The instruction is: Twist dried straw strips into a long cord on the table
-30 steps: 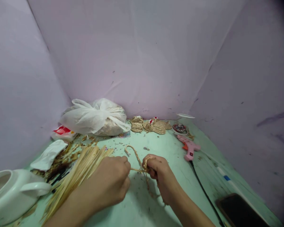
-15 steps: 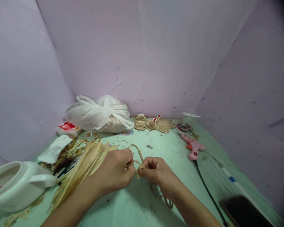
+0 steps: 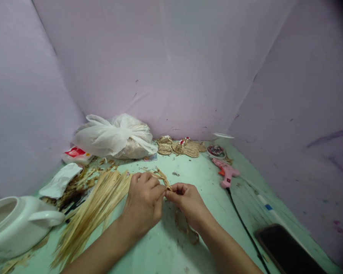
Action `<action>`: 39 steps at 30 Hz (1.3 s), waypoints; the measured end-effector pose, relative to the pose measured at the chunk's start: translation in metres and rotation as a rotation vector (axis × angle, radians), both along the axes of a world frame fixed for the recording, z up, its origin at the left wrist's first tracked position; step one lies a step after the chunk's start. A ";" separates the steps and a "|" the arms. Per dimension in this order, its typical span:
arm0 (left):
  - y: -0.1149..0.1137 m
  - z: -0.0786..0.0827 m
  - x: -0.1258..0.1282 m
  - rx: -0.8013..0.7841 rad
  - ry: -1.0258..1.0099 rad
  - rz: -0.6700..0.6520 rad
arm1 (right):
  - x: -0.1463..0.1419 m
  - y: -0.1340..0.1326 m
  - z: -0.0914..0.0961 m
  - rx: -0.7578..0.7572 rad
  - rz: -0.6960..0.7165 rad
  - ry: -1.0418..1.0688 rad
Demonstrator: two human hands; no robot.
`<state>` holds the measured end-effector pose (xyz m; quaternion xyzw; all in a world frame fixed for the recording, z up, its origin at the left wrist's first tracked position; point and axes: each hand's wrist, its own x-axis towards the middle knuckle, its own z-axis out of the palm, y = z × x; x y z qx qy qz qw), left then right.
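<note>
Where they meet at the frame's centre, the left hand (image 3: 144,203) and right hand (image 3: 188,201) pinch a braided straw cord (image 3: 161,176) between closed fingers, its tail looping on the green desk (image 3: 205,190) under the right wrist. Loose straw strips (image 3: 94,213) lie lower left; a pink glue gun (image 3: 225,173) sits right of centre.

left hand (image 3: 144,201) fingers pinched | right hand (image 3: 188,201) fingers pinched, touching

Single head view, looking forward-down, close over green table (image 3: 165,251) corner.
</note>
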<state>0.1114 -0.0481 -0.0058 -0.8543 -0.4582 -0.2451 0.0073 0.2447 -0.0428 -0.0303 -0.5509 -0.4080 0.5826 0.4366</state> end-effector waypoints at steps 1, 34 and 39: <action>0.001 -0.001 0.001 0.009 0.007 0.021 | -0.001 0.000 -0.001 0.025 0.028 0.024; 0.022 -0.010 -0.006 -0.474 -0.657 0.032 | 0.002 -0.001 0.000 0.236 0.236 0.178; 0.028 -0.012 -0.007 -0.770 -0.861 0.099 | 0.009 0.001 -0.001 0.136 0.357 0.148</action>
